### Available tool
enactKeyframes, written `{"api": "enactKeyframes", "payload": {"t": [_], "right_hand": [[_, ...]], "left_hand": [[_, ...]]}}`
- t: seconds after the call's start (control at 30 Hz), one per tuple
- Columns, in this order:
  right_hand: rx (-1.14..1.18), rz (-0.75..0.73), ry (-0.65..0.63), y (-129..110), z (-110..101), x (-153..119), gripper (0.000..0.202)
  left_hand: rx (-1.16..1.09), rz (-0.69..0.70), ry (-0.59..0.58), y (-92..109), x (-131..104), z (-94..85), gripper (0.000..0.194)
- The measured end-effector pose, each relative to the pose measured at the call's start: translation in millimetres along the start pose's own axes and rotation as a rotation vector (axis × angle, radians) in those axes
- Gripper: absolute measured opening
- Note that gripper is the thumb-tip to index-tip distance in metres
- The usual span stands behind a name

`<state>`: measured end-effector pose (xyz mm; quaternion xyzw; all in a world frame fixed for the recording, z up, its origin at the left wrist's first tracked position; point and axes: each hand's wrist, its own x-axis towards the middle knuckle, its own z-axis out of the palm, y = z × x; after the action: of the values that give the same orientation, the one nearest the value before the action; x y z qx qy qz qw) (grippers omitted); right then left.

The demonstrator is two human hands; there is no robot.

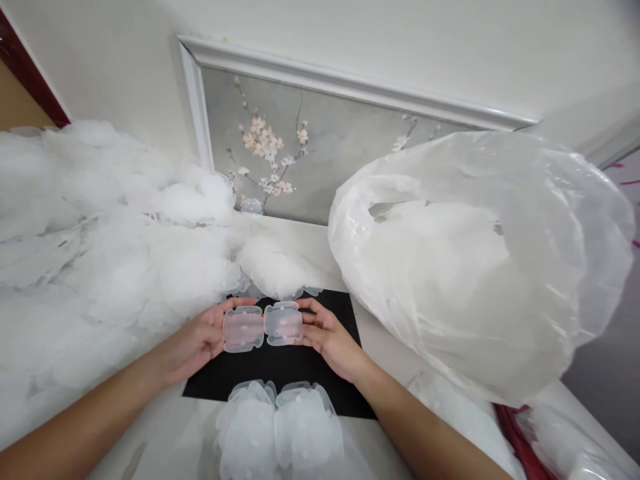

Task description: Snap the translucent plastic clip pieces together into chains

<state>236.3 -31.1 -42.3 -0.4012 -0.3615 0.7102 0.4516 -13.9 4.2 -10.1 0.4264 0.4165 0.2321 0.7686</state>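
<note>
Two frosted, see-through plastic pieces with rounded, notched edges are held side by side above a black mat [280,373]. My left hand [205,337] grips the left plastic piece [243,330] by its outer edge, fingers behind it. On the other side, my right hand [325,337] pinches the right plastic piece [283,325] along its outer edge. Their inner edges meet or nearly meet; whether they are joined, I cannot tell. Just below the mat, two stacks of similar pieces, a left stack [247,433] and a right stack [306,427], lie close to me.
A large heap of similar plastic pieces [110,260] covers the table's left side. A smaller pile [273,263] lies behind the mat. To the right stands a big open clear plastic bag [540,280] with whitish contents. A framed blossom picture [320,143] is on the wall behind.
</note>
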Motion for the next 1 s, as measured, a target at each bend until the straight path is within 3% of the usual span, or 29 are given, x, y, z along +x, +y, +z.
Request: {"api": "enactKeyframes", "payload": {"t": [1.0], "right_hand": [[-0.025,-0.007,-0.012,1.3,0.4,-1.8,0.047]], "left_hand": [[0.006,-0.012,0.019,-0.2,-1.0,0.8,0.076]]}}
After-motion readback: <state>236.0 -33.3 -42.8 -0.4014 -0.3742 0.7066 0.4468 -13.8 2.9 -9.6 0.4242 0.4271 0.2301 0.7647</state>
